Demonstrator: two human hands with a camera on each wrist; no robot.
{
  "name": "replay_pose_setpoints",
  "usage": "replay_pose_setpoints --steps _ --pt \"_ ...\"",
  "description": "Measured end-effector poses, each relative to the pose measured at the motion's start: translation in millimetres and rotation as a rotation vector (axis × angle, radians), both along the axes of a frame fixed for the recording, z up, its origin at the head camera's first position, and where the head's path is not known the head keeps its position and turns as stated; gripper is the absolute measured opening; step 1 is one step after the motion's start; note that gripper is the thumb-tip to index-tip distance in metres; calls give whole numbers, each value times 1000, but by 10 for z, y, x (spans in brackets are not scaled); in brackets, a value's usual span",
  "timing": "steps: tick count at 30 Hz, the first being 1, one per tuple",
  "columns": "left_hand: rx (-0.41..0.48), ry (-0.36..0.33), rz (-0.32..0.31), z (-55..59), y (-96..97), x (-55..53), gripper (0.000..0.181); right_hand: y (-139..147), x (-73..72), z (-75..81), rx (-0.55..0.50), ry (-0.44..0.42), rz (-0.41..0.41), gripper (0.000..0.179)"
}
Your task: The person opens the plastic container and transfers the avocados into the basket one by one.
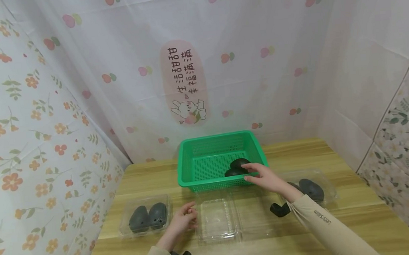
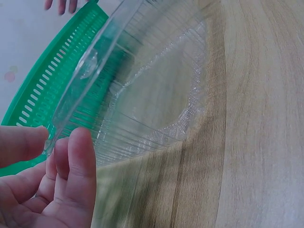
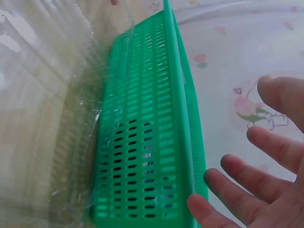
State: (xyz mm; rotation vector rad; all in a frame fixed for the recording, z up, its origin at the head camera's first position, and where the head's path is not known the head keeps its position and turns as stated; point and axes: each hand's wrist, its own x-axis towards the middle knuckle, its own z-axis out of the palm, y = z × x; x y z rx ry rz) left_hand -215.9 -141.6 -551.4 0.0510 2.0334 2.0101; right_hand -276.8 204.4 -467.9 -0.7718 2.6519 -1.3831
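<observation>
In the head view my left hand [image 1: 184, 219] is at the left edge of an open, clear plastic clamshell box [image 1: 218, 218]. The left wrist view shows its thumb and fingers pinching the rim of that box [image 2: 152, 95]. My right hand [image 1: 266, 177], with fingers spread, reaches over the front right rim of a green basket [image 1: 194, 182]. Two dark, egg-shaped, avocado-like fruits [image 1: 240, 164] lie in the basket's right front corner, close to its fingertips. Nothing is held by the right hand [image 3: 270, 175] in the right wrist view.
A lidded clear box [image 1: 126, 229] with two dark oval fruits stands at the left. Another clear box [image 1: 329, 183] with similar fruits is at the right, partly behind the right forearm. Patterned curtains [image 1: 259, 91] hang behind the wooden table [image 1: 150, 171] and at its sides.
</observation>
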Motion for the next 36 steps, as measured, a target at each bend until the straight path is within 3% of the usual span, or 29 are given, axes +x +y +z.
replay_pose_setpoints --steps 10,20,23,27,36 --pt "-8 2 3 -21 -31 -28 51 348 363 -128 -6 12 -154 54" --pt "-13 11 -2 -48 -48 -2 52 1082 466 -355 85 134 -379 50" --pt "-5 13 -2 -53 -53 5 52 1311 507 -416 144 166 -454 54" --pt "-1 15 7 -46 -55 17 51 1531 568 -485 228 140 -541 68" --pt "-24 12 21 -29 -46 33 47 1655 605 -654 249 126 -572 72"
